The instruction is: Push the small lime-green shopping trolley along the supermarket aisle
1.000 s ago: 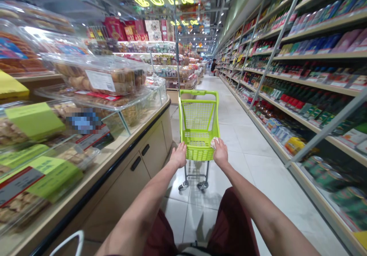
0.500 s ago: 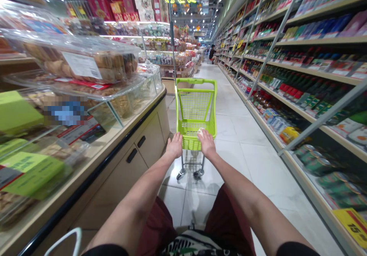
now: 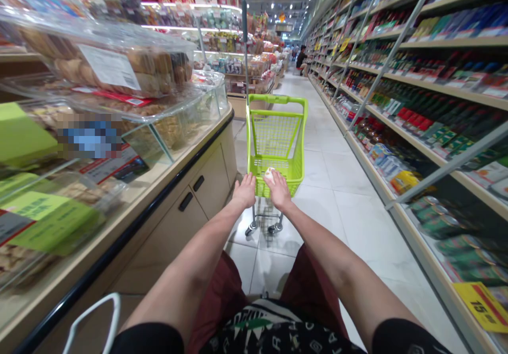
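A bright green shopping cart (image 3: 275, 137) stands in front of me on the tiled floor, its handle bar on the far side and its wheels below. At the near left edge of its basket is my left hand (image 3: 245, 190), palm down and fingers stretched out. It holds nothing I can see; whether it touches the rim I cannot tell. My right hand (image 3: 279, 190) is over the near edge too, closed around a small white thing with brownish spots (image 3: 269, 173). Its kind is too small to make out, and the fingers partly cover it.
On the left runs a display counter (image 3: 206, 155) with clear boxes of baked goods (image 3: 130, 71). Tall shelves (image 3: 397, 79) of bottles and packs line the right. A person (image 3: 302, 60) sits low farther down the aisle (image 3: 296, 105). A white loop (image 3: 113, 317) shows at lower left.
My right hand has shifted left, closer to my left hand, with the white thing still in it. The view has tipped down, and the cart appears higher and slightly farther right.
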Motion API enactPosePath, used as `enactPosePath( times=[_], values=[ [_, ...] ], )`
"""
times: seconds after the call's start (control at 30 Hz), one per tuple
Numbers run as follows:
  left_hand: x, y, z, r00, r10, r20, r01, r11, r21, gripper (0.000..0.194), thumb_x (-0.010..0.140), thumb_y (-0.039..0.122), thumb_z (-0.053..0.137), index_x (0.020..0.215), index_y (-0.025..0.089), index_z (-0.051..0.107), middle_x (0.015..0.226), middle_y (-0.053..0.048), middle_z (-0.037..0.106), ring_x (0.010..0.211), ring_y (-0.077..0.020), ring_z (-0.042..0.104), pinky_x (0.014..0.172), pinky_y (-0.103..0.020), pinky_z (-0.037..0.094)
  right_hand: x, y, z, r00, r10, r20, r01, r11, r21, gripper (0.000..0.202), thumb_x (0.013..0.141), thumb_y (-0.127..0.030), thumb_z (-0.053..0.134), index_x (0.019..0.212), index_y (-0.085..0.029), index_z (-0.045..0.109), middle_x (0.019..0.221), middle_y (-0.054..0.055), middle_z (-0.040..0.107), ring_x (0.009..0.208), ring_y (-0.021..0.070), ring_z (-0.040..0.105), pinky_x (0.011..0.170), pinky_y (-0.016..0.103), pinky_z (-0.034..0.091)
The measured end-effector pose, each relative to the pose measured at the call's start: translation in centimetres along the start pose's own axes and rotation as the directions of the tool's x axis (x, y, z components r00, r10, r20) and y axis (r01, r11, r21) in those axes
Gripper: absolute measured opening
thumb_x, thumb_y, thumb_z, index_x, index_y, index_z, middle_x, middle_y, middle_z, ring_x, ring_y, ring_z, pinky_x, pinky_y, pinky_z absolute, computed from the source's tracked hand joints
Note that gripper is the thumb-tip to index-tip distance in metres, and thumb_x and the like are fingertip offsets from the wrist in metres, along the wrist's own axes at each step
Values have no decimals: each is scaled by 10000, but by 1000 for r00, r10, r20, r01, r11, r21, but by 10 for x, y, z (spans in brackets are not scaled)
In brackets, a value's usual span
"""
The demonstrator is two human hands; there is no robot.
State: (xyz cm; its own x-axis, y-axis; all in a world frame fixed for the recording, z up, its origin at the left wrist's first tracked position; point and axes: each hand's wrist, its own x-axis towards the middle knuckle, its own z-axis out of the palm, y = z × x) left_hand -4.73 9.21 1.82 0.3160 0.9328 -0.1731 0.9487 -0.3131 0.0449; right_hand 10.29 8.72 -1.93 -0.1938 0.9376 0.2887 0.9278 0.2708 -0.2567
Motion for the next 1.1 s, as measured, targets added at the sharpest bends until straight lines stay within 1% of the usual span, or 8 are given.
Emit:
enactPosePath(
  times=[0.27,0.37,0.53,0.6,0.73,0.93,1.0,1.1],
  values=[
    [-3,-2,4,1000,4,-19,-4,1000,-21,804,693,171,492,1393,144,97,1489,-93,-3,1361,-217,23,1083,-458,139,-15,62,-22,957,191,-220,-217,971,-99,359,855,-140,350,1150,-170,553,1415,104,307,1316,253,197,1049,449,176],
    [-2,1,6,1000,-3,-23,3,1000,-16,815,677,162,479,1394,110,94,1487,-105,-2,1360,-228,24,1083,-465,133,-14,48,-16,974,116,-196,-139,984,-109,386,826,-103,378,1170,-181,537,1428,89,289,1324,243,180,1056,450,160],
    [-2,2,9,999,-9,-36,9,1000,23,750,697,130,416,1390,101,131,1486,-99,25,1360,-219,47,1074,-484,147,-4,-5,7,992,-17,-126,16,1000,-8,454,783,-45,383,1197,-178,514,1431,86,289,1336,220,149,1055,435,189],
    [-3,1,8,999,3,-37,-1,999,42,743,702,135,416,1391,112,139,1487,-91,35,1361,-218,51,1070,-499,141,-3,-10,10,990,-58,-127,61,998,19,479,769,-21,375,1203,-173,508,1428,89,295,1338,211,145,1055,443,185],
    [-6,-4,7,999,31,-37,-28,997,74,754,700,140,439,1394,138,143,1488,-80,60,1360,-229,52,1065,-528,111,-15,20,3,979,-89,-184,84,996,-36,495,771,-29,389,1233,-180,483,1427,88,299,1326,218,188,1048,440,206],
    [-5,1,5,997,65,-51,-60,993,99,737,703,148,449,1387,123,176,1482,-105,107,1358,-248,55,1070,-515,100,-32,83,-10,928,29,-372,-92,984,-152,392,820,-82,358,1164,-136,537,1356,155,395,1286,266,275,991,478,290],
    [-6,6,2,996,70,-51,-65,993,100,744,699,174,473,1383,116,187,1478,-118,122,1357,-254,60,1071,-514,103,-31,84,-6,919,21,-394,-84,986,-142,405,814,-74,353,1171,-136,532,1360,153,389,1287,264,270,985,474,304],
    [-10,13,-4,997,63,-39,-59,994,92,777,684,214,509,1384,123,184,1479,-121,116,1355,-264,75,1068,-522,109,-26,62,5,926,-34,-375,-7,994,-109,454,781,-41,368,1193,-151,523,1385,135,354,1299,254,247,994,455,307]
  ],
)
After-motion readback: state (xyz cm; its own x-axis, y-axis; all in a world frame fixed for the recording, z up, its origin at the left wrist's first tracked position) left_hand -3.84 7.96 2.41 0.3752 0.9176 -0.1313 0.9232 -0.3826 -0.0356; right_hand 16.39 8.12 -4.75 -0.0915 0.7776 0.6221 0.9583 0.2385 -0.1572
